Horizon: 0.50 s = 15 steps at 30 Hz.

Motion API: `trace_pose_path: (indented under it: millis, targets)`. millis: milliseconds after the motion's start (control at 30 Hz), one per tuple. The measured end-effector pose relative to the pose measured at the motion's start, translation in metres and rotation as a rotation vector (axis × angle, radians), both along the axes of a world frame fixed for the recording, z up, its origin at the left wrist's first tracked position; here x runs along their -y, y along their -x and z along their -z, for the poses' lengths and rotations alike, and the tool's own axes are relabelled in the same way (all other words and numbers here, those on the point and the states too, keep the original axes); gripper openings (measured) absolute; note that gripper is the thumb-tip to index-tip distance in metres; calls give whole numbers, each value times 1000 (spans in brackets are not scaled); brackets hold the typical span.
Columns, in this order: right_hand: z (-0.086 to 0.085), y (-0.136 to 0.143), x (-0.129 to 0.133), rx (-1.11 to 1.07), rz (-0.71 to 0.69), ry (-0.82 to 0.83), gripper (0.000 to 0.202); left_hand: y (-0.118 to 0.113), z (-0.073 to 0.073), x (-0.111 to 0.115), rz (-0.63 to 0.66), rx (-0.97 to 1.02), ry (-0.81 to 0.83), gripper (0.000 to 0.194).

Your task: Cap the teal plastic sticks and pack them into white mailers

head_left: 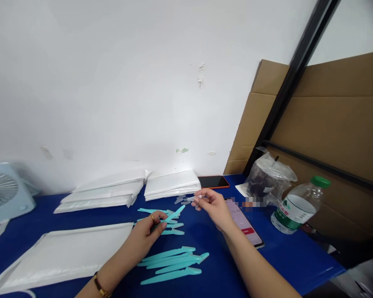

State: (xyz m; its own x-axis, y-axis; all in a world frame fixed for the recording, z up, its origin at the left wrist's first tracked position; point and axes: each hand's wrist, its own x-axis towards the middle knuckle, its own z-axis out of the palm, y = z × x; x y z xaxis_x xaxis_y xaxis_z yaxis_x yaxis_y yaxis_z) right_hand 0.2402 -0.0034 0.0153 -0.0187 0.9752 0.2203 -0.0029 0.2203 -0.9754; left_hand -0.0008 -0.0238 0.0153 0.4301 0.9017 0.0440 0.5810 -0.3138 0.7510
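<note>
My left hand [147, 234] is closed in a pinch on a turquoise eyebrow razor [177, 213], whose tip points up and right. To its right, my right hand [216, 209] pinches a small clear blade cover [197, 203], partly hidden by the fingers. A few more clear blade covers [179, 200] lie on the table just left of those fingertips. Several eyebrow razors [174, 232] are spread beneath and beyond my left hand. Nearer to me, another group of razors [170, 276] lies roughly side by side.
White padded envelopes [68, 252] lie at left, with stacks [102, 192] of them by the wall. A phone [245, 225] rests beside my right forearm, another phone [214, 181] behind. A water bottle [295, 209] and bagged cup [265, 178] stand right; a fan [6, 192] stands left.
</note>
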Motion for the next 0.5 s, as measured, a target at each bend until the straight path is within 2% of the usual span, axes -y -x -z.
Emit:
trace_pose_path:
  millis: [133, 333, 500]
  targets:
    - [-5, -1, 5, -24, -49, -44, 26, 2, 1, -1, -3, 48, -20, 35]
    - [-3, 3, 7, 33, -102, -52, 25, 4, 0, -1, -10, 90, -20, 38]
    - [-2, 5, 7, 57, -148, -40, 25, 4, 0, -1, 3, 47, -18, 39]
